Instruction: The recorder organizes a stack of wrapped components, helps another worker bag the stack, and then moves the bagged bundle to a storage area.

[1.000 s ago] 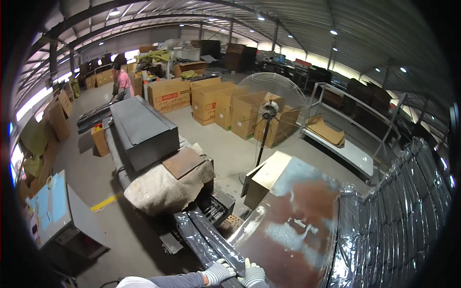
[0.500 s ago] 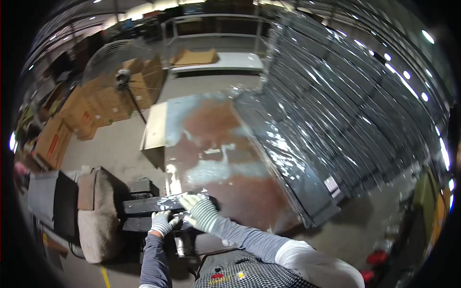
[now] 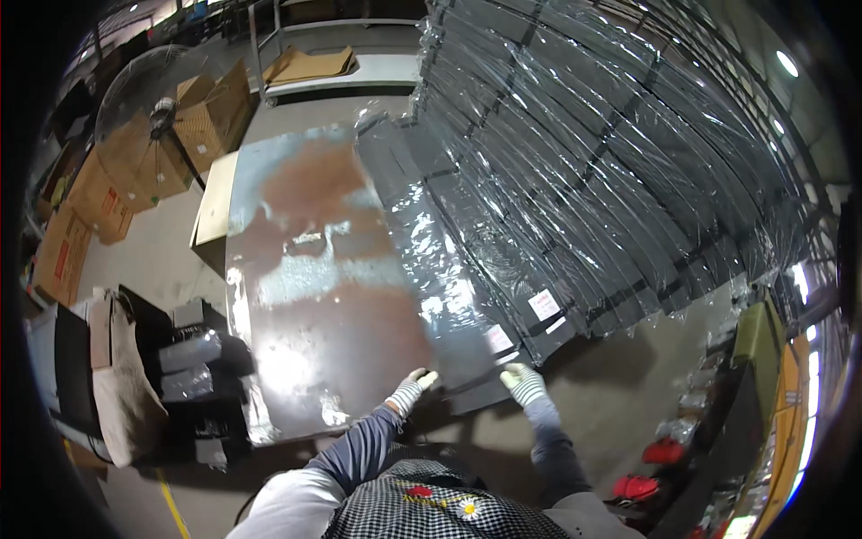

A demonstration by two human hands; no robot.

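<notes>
A flat dark grey panel (image 3: 440, 278) in clear plastic film lies along the right side of the rust-brown and pale blue metal tabletop (image 3: 314, 332). At the left of its near end is my left hand (image 3: 413, 389), in a striped white glove, fingers closed at the panel's edge. My right hand (image 3: 525, 384), gloved the same way, has its fingers closed at the panel's near right corner. A white label (image 3: 498, 339) sits on the film just above that corner. The fingertips are too small to show exactly how much they grip.
Several more wrapped grey panels (image 3: 611, 162) lean in a large row on the right. Cardboard boxes (image 3: 99, 202) and a stand fan (image 3: 162, 121) stand at left. Black wrapped pieces (image 3: 193, 364) lie left of the table. Red items (image 3: 637, 487) lie on the floor at right.
Both hands have left the black wrapped pieces at the left and moved right to the near end of the grey panel. The view has swung right.
</notes>
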